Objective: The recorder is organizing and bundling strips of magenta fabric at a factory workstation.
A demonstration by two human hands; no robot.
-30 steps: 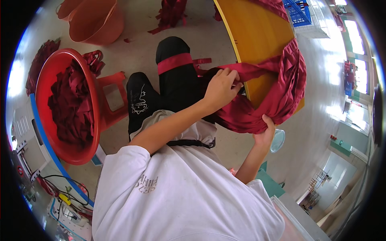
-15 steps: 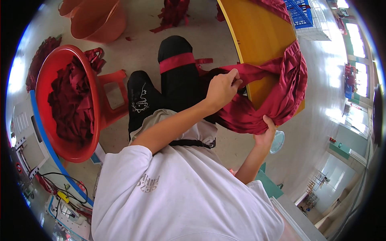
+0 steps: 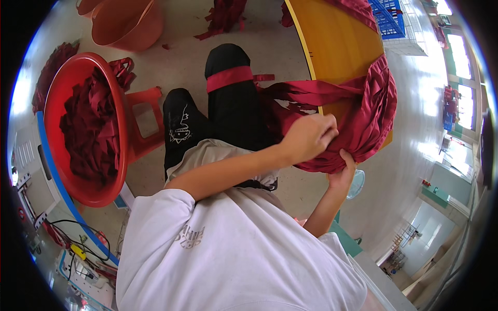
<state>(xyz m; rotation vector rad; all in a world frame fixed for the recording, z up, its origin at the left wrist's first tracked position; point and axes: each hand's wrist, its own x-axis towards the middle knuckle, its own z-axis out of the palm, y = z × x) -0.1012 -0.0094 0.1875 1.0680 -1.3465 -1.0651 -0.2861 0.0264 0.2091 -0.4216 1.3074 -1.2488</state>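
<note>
A loose bundle of long dark red fabric strips drapes from my lap over the corner of a yellow-topped table. My right hand grips the bundle's near edge, thumb on top, the other fingers hidden beneath the cloth. Just left of it, my left hand is closed with bent fingers in front of the strips. Whatever its fingertips may pinch cannot be made out. Around my thigh runs a red fabric band, with a short tail of cloth beside it.
At left, a red plastic basin full of dark red fabric pieces rests by a red stool. Orange-red tubs stand farther back. More red cloth lies on the floor. A blue crate is beyond the table.
My left hand has moved right and toward me, closer to my right hand. The strips near my lap have shifted and lie flatter. My right hand stays in place.
</note>
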